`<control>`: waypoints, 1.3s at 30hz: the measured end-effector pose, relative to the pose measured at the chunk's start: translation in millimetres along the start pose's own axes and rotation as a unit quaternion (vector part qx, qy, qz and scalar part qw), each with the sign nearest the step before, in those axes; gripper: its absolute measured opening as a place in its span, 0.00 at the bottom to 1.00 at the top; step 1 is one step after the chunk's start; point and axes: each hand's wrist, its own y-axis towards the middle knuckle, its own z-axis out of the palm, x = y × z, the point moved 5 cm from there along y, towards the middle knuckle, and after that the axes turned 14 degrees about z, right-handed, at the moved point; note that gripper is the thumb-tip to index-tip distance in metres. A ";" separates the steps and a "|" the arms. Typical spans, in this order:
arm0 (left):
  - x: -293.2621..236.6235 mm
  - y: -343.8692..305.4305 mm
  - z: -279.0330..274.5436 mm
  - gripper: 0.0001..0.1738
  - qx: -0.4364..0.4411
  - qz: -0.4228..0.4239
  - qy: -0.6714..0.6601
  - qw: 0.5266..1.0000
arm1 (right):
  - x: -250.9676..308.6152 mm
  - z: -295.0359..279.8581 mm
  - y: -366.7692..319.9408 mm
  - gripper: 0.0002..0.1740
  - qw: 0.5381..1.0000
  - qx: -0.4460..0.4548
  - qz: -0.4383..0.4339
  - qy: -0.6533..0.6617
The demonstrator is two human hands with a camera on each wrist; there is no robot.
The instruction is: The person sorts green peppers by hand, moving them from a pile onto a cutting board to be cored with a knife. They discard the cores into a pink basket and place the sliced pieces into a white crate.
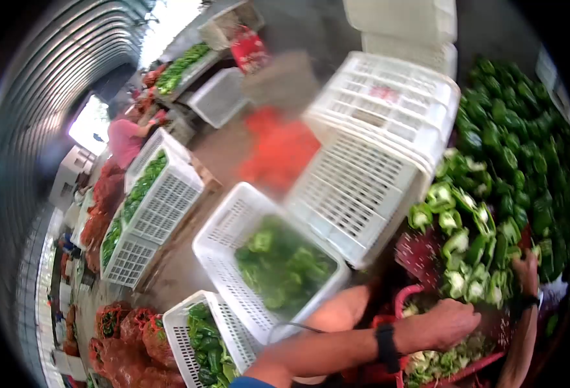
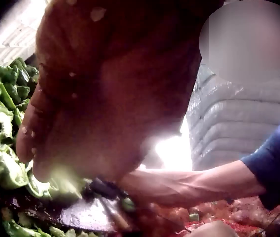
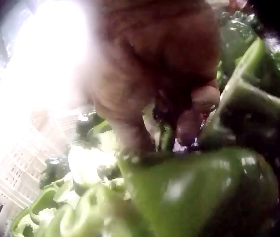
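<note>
In the head view my left hand [image 1: 445, 324], with a black band on its wrist, is curled above a red basin [image 1: 472, 370] holding pale pepper cores. Its palm fills much of the left wrist view, fingertips beside cut green peppers [image 2: 6, 170]; I cannot tell whether it holds anything. My right hand [image 1: 526, 270] is among the peppers at the right. In the right wrist view its thumb and fingers pinch a whole green bell pepper [image 3: 199, 190] around its stem end. Opened peppers [image 1: 456, 246] with pale insides lie left of it.
A big heap of whole green peppers [image 1: 508, 139] lies beyond. Upturned white crates [image 1: 356, 181] are stacked to its left. A white crate [image 1: 210, 242] of peppers stands nearer. Red net sacks [image 1: 130, 343] lie lower left. A person in a pink top [image 1: 124, 139] is farther back.
</note>
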 end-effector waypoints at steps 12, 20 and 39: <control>74.1 35.3 -28.2 0.30 -0.409 -0.072 -0.277 0.866 | 216.7 -56.5 -107.0 0.20 0.922 0.189 0.159 0.298; 93.6 46.0 8.4 0.22 -0.316 -0.148 -0.388 0.853 | 233.9 -45.1 -157.8 0.17 0.932 0.197 0.095 0.288; 58.1 66.2 14.1 0.20 -0.174 -0.036 -0.149 0.973 | 221.1 -67.7 -185.3 0.15 0.986 -0.083 -0.139 -0.036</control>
